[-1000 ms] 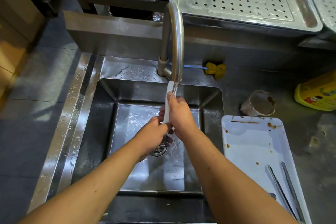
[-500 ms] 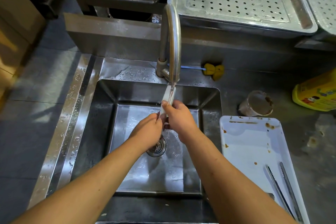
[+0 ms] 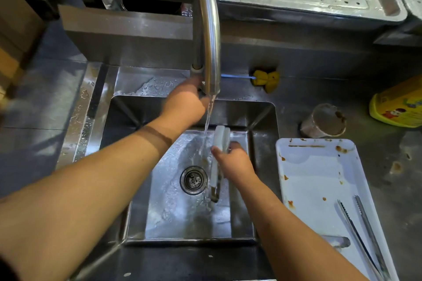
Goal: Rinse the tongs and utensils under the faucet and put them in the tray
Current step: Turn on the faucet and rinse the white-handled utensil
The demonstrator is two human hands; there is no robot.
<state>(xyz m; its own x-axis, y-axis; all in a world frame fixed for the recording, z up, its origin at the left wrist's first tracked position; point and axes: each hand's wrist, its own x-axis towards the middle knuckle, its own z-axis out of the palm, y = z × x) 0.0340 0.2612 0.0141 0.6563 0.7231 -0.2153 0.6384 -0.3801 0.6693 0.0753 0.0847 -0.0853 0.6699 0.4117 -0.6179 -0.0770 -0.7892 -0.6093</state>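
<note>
Reaching toward the upper centre of the frame, the left hand (image 3: pixel 185 101) is seen at the base of the faucet (image 3: pixel 206 36). Its fingers are blurred and partly hidden by the spout, so it cannot be told whether the lever is gripped. A thin stream of water (image 3: pixel 207 125) is seen falling into the sink (image 3: pixel 159 217). Just right of the stream, the white-handled utensil (image 3: pixel 220 141) is held upright over the basin, its dark end pointed down near the drain (image 3: pixel 193 180). It is gripped around the middle by the right hand (image 3: pixel 235 164), with thumb and fingers curled round it. At the right of the frame a stained white tray (image 3: pixel 319 189) is set on the counter, and a pair of metal tongs (image 3: pixel 363 230) is laid in its lower corner.

The rinse is judged to be near its end. The utensil could be dropped into the basin, since it is held wet in one hand only. Residue could also be carried into the tray if the dark end is left unrinsed.
</note>
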